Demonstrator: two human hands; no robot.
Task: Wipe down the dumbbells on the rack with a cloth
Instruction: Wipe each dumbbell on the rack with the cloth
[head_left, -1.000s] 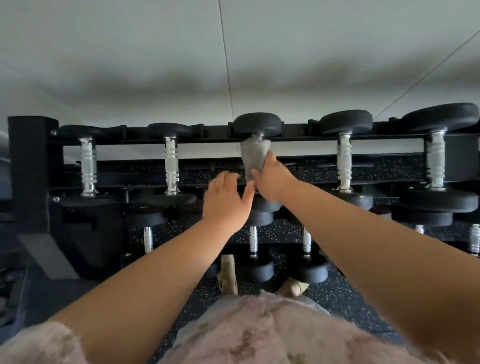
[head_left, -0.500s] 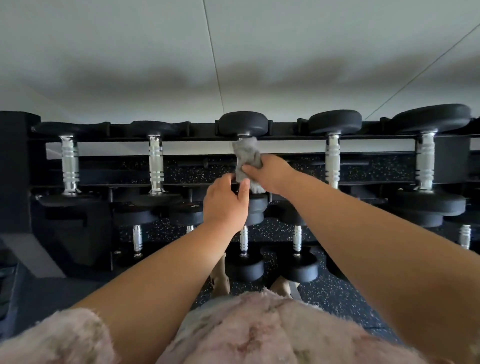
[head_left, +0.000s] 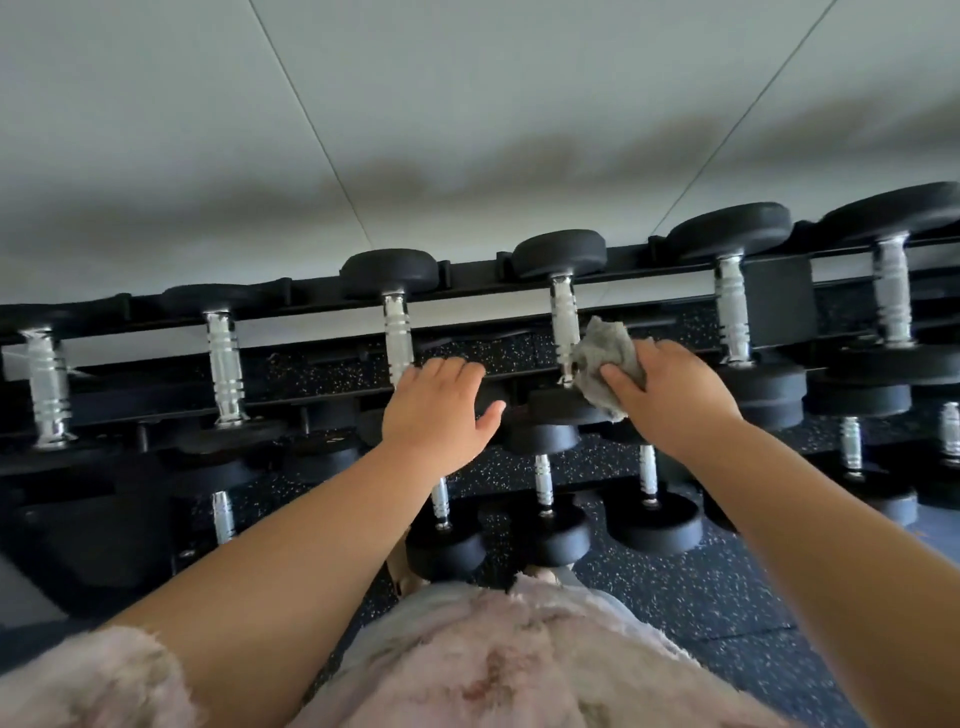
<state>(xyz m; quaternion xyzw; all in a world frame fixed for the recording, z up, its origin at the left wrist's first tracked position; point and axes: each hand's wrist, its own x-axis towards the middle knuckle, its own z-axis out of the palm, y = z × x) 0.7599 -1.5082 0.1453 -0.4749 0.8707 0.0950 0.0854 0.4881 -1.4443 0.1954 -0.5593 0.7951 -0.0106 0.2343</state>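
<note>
A black rack (head_left: 467, 283) holds a top row of black dumbbells with ribbed chrome handles. My right hand (head_left: 670, 400) grips a crumpled grey cloth (head_left: 602, 358) against the lower part of one chrome handle (head_left: 564, 322), by that dumbbell's near head (head_left: 558, 405). My left hand (head_left: 431, 415) rests with relaxed fingers over the near end of the neighbouring dumbbell, whose handle (head_left: 397, 332) rises just above it. The near head under my left hand is hidden.
More dumbbells fill the top row left (head_left: 223, 364) and right (head_left: 732, 312), with heavier ones at far right (head_left: 891, 296). Smaller dumbbells (head_left: 652, 519) sit on lower tiers. Speckled black rubber flooring (head_left: 727, 587) lies below. A pale wall rises behind the rack.
My right hand has carried the cloth from the middle dumbbell's handle over to the handle one place to the right. My left hand stays by the earlier dumbbell. The view shifted right.
</note>
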